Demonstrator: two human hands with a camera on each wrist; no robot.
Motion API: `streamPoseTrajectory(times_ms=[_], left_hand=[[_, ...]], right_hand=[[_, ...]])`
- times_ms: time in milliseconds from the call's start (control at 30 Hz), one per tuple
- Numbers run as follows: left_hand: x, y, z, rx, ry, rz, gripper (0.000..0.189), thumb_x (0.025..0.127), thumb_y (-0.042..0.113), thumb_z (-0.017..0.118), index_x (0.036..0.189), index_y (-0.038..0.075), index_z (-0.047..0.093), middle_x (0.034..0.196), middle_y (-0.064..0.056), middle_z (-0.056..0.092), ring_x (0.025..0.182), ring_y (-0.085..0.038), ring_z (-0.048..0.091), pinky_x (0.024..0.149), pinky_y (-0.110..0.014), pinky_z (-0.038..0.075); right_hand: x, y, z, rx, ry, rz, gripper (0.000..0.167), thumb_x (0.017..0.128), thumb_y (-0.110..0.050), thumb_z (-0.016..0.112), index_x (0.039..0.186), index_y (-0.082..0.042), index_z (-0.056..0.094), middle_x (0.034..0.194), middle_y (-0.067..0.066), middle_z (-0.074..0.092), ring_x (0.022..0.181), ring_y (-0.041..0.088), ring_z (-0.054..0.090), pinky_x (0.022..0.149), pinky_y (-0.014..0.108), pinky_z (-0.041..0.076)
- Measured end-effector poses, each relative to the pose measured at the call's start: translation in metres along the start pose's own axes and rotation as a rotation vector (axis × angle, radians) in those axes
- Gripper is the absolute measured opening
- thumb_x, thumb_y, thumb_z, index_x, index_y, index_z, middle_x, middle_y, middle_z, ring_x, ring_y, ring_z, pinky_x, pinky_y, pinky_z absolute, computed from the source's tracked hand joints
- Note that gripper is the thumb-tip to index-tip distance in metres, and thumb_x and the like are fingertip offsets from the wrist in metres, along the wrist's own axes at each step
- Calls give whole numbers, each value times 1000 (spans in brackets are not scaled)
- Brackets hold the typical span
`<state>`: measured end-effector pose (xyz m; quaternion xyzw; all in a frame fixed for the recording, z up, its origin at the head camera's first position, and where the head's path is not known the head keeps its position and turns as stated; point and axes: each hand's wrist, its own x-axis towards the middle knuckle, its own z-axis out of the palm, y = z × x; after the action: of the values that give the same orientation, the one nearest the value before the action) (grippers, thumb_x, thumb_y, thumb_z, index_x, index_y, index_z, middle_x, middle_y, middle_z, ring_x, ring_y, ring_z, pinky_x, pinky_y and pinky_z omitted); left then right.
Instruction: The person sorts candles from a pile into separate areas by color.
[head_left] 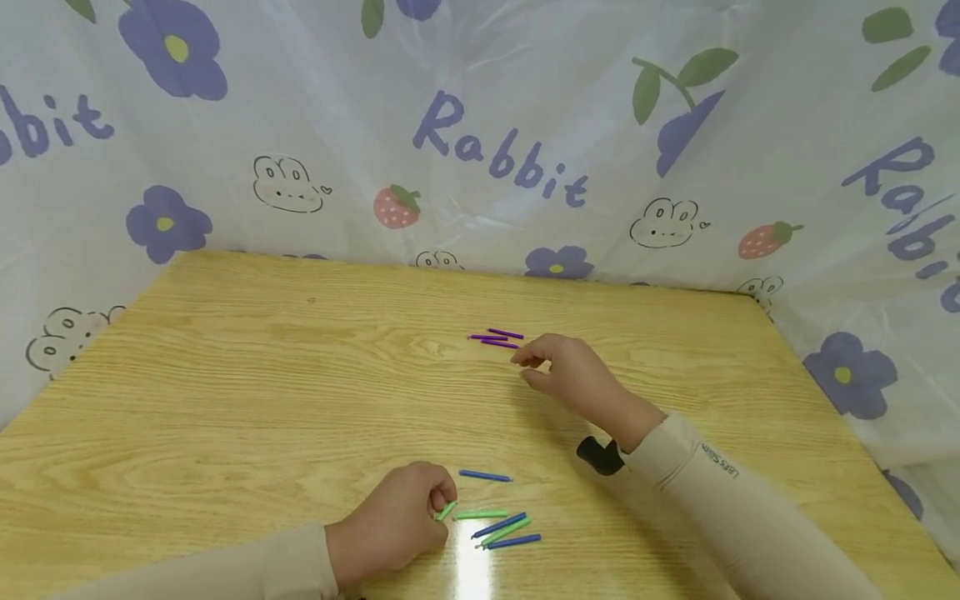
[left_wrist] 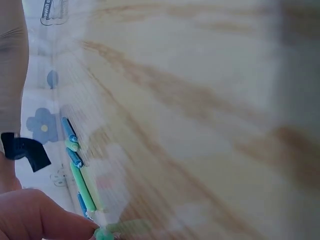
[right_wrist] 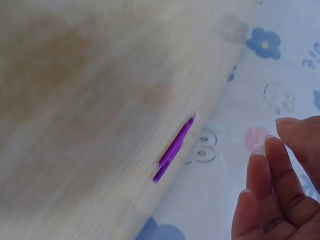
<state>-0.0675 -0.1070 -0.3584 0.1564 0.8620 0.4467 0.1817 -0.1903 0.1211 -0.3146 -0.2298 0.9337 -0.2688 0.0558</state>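
My left hand (head_left: 397, 521) pinches a green candle (head_left: 446, 511) between thumb and fingertips, low over the table. In the left wrist view the held green candle (left_wrist: 104, 233) shows at the thumb tip. Just right of that hand lie another green candle (head_left: 482, 515), a blue candle (head_left: 486, 476) and a small cluster with two blue candles (head_left: 513, 542) and a green candle (head_left: 506, 532). My right hand (head_left: 573, 377) hovers beside three purple candles (head_left: 495, 337), thumb and fingers apart and holding nothing. The right wrist view shows the purple candles (right_wrist: 173, 150) beyond its fingertips (right_wrist: 257, 162).
The wood-grain table (head_left: 262, 375) stretches out under both hands. A white printed sheet (head_left: 487, 225) hangs behind it and along its sides. A black strap piece (head_left: 600, 456) sticks out at the right wrist.
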Motion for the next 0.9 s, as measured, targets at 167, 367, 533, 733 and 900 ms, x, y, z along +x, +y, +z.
streamPoseTrajectory(times_ms=[167,367,533,733,900], left_hand=[[1,1,-1,-6,2,-7,28,66,-17,61,87,1,60,77,-3,49,73,-19,45,58,-23,38],[2,1,-2,-40,-7,-52,28,66,-18,61,87,1,60,77,-4,49,72,-19,45,58,-23,38],[2,0,-3,-65,-13,-60,28,67,-19,61,87,0,60,77,-4,49,72,-19,45,58,-23,39],[2,0,-2,-55,-5,-54,27,67,-18,62,86,1,59,77,-4,49,72,-19,46,58,-23,38],[1,0,-1,-56,6,-55,27,66,-18,62,85,1,59,76,-3,49,71,-18,46,58,-22,39]], right_hand=[[-12,-5,7,29,-17,-17,21,91,-10,65,111,-7,70,105,3,67,98,19,62,83,37,51],[-24,-8,15,48,-33,-14,17,90,-9,66,106,-9,72,101,-1,68,94,15,62,80,34,51],[-33,-10,21,61,-54,-24,16,90,-7,66,104,-9,73,98,-1,68,91,14,62,78,31,50],[-44,-13,30,81,-84,-69,14,88,-5,67,101,-9,73,95,-3,68,89,12,62,76,27,50],[-51,-18,35,122,-125,-104,13,87,-3,68,98,-7,73,93,-2,68,87,12,62,76,25,51]])
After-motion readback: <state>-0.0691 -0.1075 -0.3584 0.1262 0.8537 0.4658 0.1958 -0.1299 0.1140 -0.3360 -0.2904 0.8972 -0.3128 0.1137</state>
